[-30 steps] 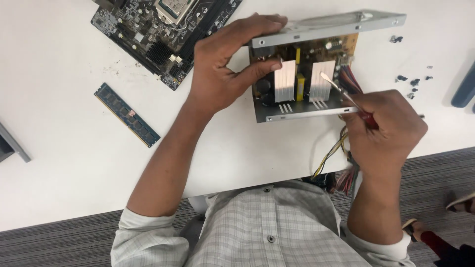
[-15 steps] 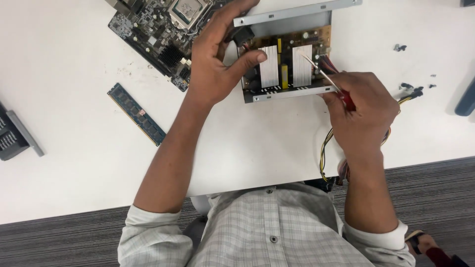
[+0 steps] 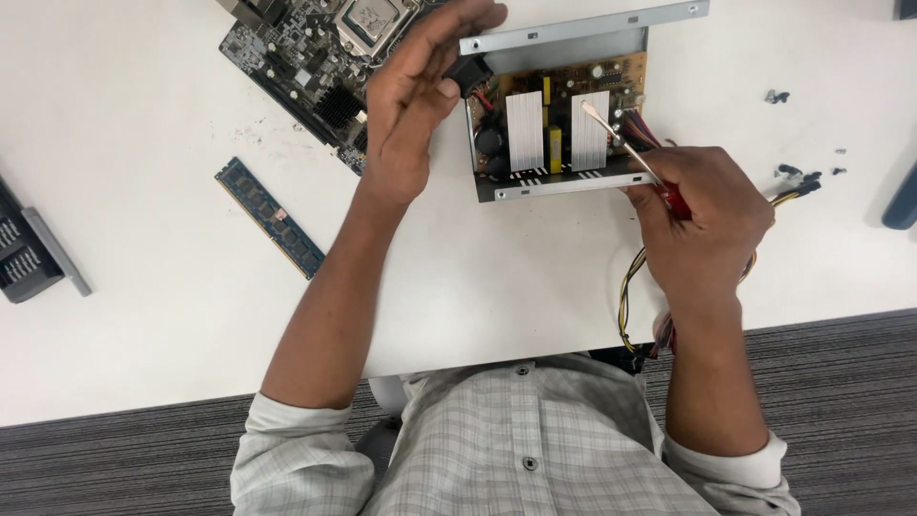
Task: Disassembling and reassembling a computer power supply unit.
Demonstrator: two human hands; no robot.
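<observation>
The left hand (image 3: 415,105) grips the left end of an opened power supply unit (image 3: 564,115), fingers curled over its black socket corner. The right hand (image 3: 702,225) is clenched around a red-handled screwdriver (image 3: 626,148), whose shaft points toward ten o'clock with its tip at the right heat sink. The unit lies on the white table (image 3: 497,277) at twelve o'clock: a grey metal tray holding a tan circuit board, two ribbed silver heat sinks, a yellow part between them, and coloured wires trailing off to four o'clock. A motherboard (image 3: 315,57) sits at eleven o'clock, a memory stick (image 3: 269,217) at nine, loose screws (image 3: 798,175) at three.
</observation>
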